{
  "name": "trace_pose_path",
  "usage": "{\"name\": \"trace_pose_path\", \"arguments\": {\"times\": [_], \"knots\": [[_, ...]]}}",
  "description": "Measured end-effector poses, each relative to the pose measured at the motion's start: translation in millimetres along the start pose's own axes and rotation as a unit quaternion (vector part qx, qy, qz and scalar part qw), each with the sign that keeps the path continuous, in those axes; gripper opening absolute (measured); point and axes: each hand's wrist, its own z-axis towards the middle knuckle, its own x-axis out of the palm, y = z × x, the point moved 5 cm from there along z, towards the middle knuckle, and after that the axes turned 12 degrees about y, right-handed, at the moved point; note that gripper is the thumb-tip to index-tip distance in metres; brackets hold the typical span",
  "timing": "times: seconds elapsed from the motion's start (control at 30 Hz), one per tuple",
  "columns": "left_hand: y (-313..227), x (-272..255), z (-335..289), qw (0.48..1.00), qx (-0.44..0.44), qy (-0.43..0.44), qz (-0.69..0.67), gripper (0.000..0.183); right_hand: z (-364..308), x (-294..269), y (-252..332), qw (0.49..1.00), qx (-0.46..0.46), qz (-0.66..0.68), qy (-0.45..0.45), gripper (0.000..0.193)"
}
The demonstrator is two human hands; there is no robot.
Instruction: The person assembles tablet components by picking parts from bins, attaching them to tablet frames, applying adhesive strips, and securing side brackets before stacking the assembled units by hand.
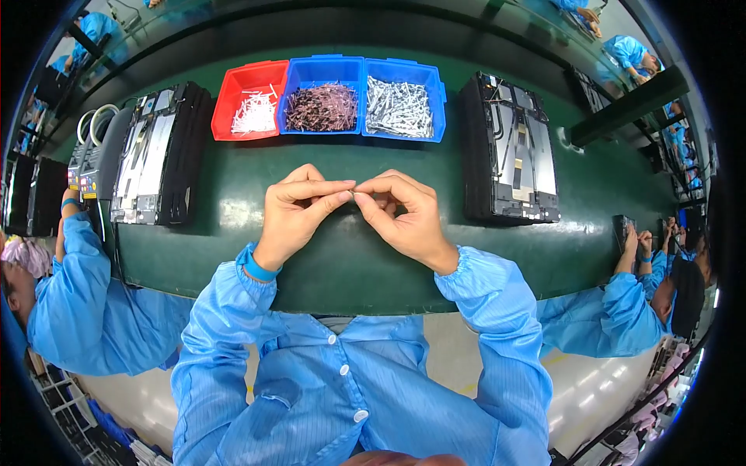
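Over the green bench, my left hand (305, 203) and my right hand (402, 210) meet fingertip to fingertip. Both are closed in a pinch on something tiny between them, too small to name. A blue band circles my left wrist. Just beyond my hands stand three joined bins: a red bin (224, 128) with white slender pieces (255, 113), a blue bin (311, 71) with brownish, thin pieces (322, 107), and another blue bin (437, 105) with silvery-white slender pieces (399, 105).
Stacks of black and silver device panels stand at left (148, 159) and right (517, 155). A dark grey machine with coiled cables (97, 147) is farther left. A dark green metal bar (629, 105) crosses the right. Blue-sleeved people work on either side.
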Motion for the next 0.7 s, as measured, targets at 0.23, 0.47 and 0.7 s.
{"name": "trace_pose_path", "arguments": {"times": [0.23,0.47,0.7], "knots": [[1,1,0,1.0,-0.002,0.022,0.015,0.023,1,-1,9,0.997,-0.046,-0.067,0.008,0.01],[5,7,-5,1.0,-0.015,0.025,-0.009,0.024,-1,-1,10,0.992,-0.069,-0.102,0.002,0.011],[5,11,-4,0.988,-0.052,0.028,-0.14,0.023,-1,-2,12,0.993,-0.071,-0.087,-0.021,0.011]]}}
